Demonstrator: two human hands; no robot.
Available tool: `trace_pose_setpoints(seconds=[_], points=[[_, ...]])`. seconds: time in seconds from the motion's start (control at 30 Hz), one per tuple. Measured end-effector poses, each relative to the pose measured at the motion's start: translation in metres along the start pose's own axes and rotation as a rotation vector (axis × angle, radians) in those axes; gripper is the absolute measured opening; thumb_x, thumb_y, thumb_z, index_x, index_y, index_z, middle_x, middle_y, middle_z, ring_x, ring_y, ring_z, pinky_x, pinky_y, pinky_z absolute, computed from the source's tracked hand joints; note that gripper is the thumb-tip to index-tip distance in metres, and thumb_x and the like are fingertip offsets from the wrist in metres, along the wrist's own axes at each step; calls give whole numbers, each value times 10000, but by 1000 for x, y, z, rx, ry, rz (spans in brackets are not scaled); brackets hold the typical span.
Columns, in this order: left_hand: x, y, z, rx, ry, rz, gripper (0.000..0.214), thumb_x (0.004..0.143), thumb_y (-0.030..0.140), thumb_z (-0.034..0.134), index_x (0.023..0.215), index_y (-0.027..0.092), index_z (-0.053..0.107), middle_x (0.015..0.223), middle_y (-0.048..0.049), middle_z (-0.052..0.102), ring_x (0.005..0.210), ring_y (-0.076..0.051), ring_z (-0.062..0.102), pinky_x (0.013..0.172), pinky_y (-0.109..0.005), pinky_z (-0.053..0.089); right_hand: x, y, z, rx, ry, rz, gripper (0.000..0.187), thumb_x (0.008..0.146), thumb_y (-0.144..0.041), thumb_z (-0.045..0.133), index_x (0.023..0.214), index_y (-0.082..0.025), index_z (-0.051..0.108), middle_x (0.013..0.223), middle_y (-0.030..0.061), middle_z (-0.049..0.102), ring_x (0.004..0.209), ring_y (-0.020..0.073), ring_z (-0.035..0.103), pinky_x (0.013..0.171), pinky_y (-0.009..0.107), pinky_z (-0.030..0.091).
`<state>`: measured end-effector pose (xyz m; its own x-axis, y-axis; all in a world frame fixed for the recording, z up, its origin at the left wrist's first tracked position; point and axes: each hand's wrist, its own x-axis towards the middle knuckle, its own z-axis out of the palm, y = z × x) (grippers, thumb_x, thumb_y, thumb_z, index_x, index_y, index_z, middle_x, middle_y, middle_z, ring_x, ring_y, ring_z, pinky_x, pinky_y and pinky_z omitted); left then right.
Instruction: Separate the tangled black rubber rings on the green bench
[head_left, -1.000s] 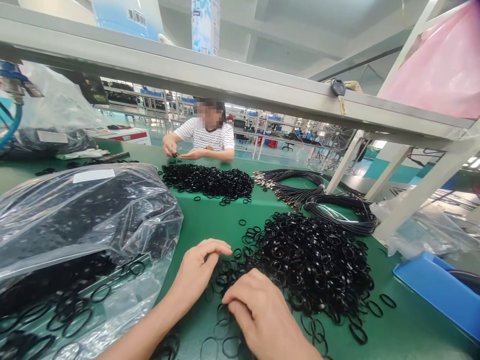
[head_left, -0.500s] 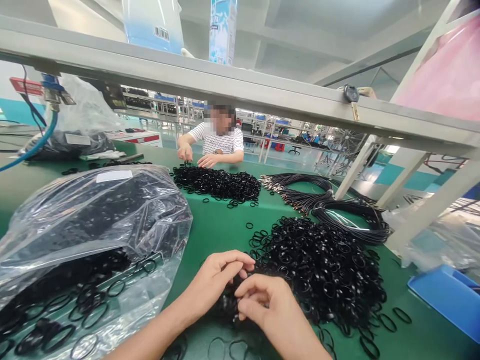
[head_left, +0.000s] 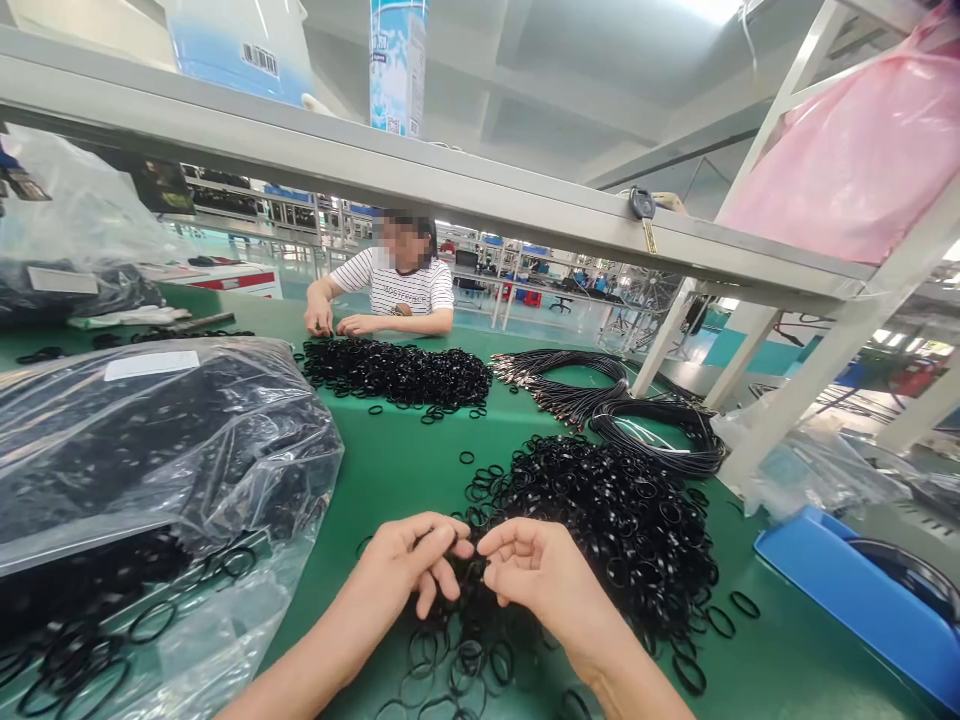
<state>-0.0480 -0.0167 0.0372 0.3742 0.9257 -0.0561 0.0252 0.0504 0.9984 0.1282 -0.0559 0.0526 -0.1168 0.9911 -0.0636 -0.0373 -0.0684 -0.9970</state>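
Note:
My left hand (head_left: 409,560) is closed, thumb against bent forefinger, with a dark bit of a black ring showing at the tips. The other fingers of that hand are curled loosely below. Facing it, a small gap away, my right hand (head_left: 536,570) pinches a black ring between thumb and fingertips; most of the ring is hidden. Both hands hover over loose black rings (head_left: 469,660) scattered on the green tabletop (head_left: 390,460). A large heap of black rings (head_left: 611,530) lies just beyond and to the right of my right hand.
A clear plastic bag (head_left: 247,430) of black rings lies at left. Across the table, a person (head_left: 412,290) handles another ring pile (head_left: 397,375). Coiled black cables (head_left: 660,435) lie by the shelf post. A blue tray (head_left: 847,600) sits at right; a shelf beam (head_left: 450,180) crosses above.
The view has swung to the right. My hands have drawn slightly apart, and the left fingers have loosened and spread a little. More loose rings show beneath them.

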Motion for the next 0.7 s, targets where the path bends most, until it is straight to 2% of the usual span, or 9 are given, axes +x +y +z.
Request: trace_pose_setpoints(seconds=[0.1, 0.2, 0.3, 0.37, 0.4, 0.47, 0.53, 0.63, 0.7], points=[[1, 1, -8, 34, 87, -10, 343, 844, 456, 544, 888, 133, 652, 756, -47, 693, 388, -49, 443, 353, -159, 275, 0, -2, -6, 23, -11, 14, 199, 621, -110, 653, 819, -124, 646, 633, -33, 577, 521, 77, 518, 538, 208, 401], [-2, -2, -6, 105, 14, -6, 399, 855, 497, 510, 807, 133, 667, 580, 20, 588, 374, -41, 372, 365, -158, 224, 1, -1, -8, 58, -32, -19, 237, 646, -143, 686, 872, -138, 617, 677, -29, 583, 542, 92, 545, 575, 231, 420], [-6, -4, 4, 140, -100, 2, 350, 820, 492, 568, 879, 161, 666, 539, 58, 510, 423, -63, 378, 393, -161, 258, 1, 2, -5, 36, -44, -49, 228, 662, -144, 678, 876, -147, 598, 686, -26, 583, 561, 106, 551, 597, 250, 432], [-7, -5, 7, 194, -112, 26, 296, 806, 458, 602, 864, 175, 661, 539, 64, 503, 452, -71, 397, 415, -161, 270, 1, 1, -4, 2, -34, -65, 183, 665, -126, 653, 834, -156, 589, 665, -34, 565, 571, 109, 532, 594, 248, 423], [-7, -4, 7, 223, -80, 34, 283, 813, 447, 595, 814, 171, 657, 533, 66, 495, 452, -67, 392, 421, -160, 261, 1, 0, -5, -36, -13, -82, 147, 671, -114, 631, 801, -163, 584, 653, -40, 549, 578, 107, 515, 589, 240, 410], [-5, -3, 4, 255, 25, 44, 302, 835, 441, 559, 743, 163, 634, 570, 55, 525, 446, -54, 374, 428, -158, 245, -1, -4, -7, -202, 39, -129, 95, 704, -92, 566, 740, -178, 587, 629, -49, 516, 585, 102, 475, 574, 226, 370], [-3, -1, 0, 253, 95, 30, 320, 842, 459, 531, 755, 164, 618, 612, 44, 565, 419, -42, 355, 416, -157, 239, -6, -7, -10, -466, 35, -177, 158, 739, -77, 523, 729, -199, 623, 631, -48, 524, 605, 107, 469, 583, 230, 342], [-1, 0, -2, 272, 90, -29, 358, 824, 510, 517, 787, 169, 621, 516, 65, 520, 347, -43, 325, 357, -155, 218, -13, -5, -8, -829, -70, -216, 111, 708, -151, 675, 752, -253, 671, 729, -49, 587, 705, 132, 512, 638, 247, 333], [-2, 0, -1, 288, 94, -65, 388, 800, 546, 526, 806, 175, 639, 461, 88, 440, 329, -58, 341, 320, -147, 208, -16, 0, -5, -956, -135, -222, 137, 647, -198, 772, 696, -254, 657, 776, -56, 594, 777, 145, 529, 658, 246, 323]])
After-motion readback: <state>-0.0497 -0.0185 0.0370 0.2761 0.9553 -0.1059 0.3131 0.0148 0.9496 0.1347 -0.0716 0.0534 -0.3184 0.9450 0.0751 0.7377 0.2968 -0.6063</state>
